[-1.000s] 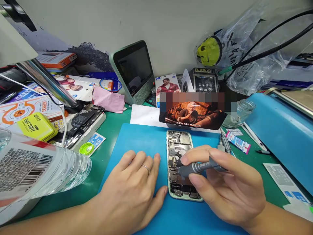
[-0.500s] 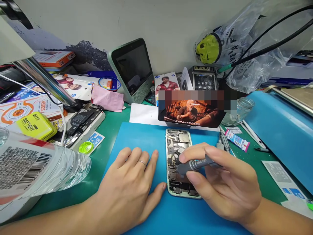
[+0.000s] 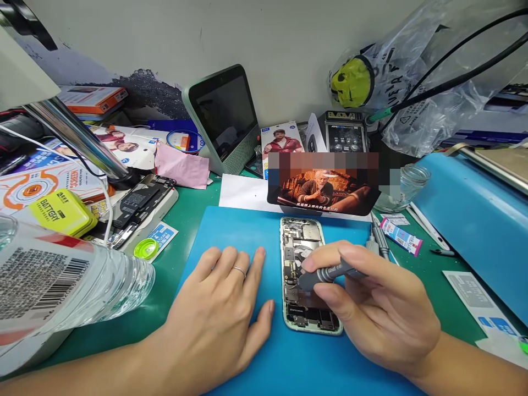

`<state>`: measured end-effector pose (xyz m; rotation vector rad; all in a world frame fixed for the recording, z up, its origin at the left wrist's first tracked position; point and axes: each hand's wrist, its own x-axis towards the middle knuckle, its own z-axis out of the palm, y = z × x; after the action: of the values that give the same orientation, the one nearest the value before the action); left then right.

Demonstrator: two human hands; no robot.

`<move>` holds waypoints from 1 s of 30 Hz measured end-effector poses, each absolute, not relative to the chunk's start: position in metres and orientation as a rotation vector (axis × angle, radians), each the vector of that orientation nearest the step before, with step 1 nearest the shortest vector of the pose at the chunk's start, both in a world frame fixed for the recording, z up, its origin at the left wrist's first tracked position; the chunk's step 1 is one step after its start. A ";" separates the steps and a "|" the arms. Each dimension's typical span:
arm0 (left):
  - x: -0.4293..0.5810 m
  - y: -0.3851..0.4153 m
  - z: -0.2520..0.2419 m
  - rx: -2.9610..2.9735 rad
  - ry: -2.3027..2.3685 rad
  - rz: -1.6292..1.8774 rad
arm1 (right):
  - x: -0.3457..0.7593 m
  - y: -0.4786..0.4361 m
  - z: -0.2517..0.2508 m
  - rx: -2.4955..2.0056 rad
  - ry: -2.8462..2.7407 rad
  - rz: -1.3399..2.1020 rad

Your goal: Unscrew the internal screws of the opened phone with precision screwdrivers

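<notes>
An opened smartphone (image 3: 292, 297) lies face up on the blue mat (image 3: 243, 225), its circuit board and battery bare. Over its middle, my right hand (image 3: 388, 308) grips a dark grey screwdriver (image 3: 319, 279) between thumb and fingers. The tool slants down to the left toward the board, and whether its tip touches anything I cannot tell. My left hand (image 3: 223, 302) rests palm down on the mat, left of the phone, with fingers apart. It wears a ring and holds nothing; its thumb ends just short of the phone's edge.
Behind the opened phone, another phone (image 3: 325, 187) plays a video. More screwdrivers (image 3: 378, 236) lie to the right, near a glass jar (image 3: 404, 187). A clear bottle (image 3: 74, 275) stands at left, beside a yellow battery box (image 3: 61, 212) and another opened phone (image 3: 138, 203).
My left thumb has drawn back slightly from the phone's edge. My right hand, still holding the screwdriver, has shifted a little and the tool's handle has turned.
</notes>
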<state>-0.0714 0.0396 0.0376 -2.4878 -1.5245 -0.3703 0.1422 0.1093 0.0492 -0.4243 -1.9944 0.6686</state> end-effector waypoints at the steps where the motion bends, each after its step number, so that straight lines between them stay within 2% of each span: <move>1: -0.072 0.040 0.038 -2.492 -1.524 -0.367 | 0.142 0.109 0.049 -0.420 -1.994 0.655; 18: -0.069 0.034 0.039 -2.414 -1.397 -0.229 | 0.143 0.109 0.049 -0.462 -2.000 0.623; 30: -0.068 0.031 0.039 -2.414 -1.310 -0.306 | 0.141 0.109 0.049 -0.464 -1.984 0.646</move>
<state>-0.0680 0.0315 0.0394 -2.4138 -1.3101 -0.3056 0.1414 0.1092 0.0488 -0.4636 -1.9842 0.6459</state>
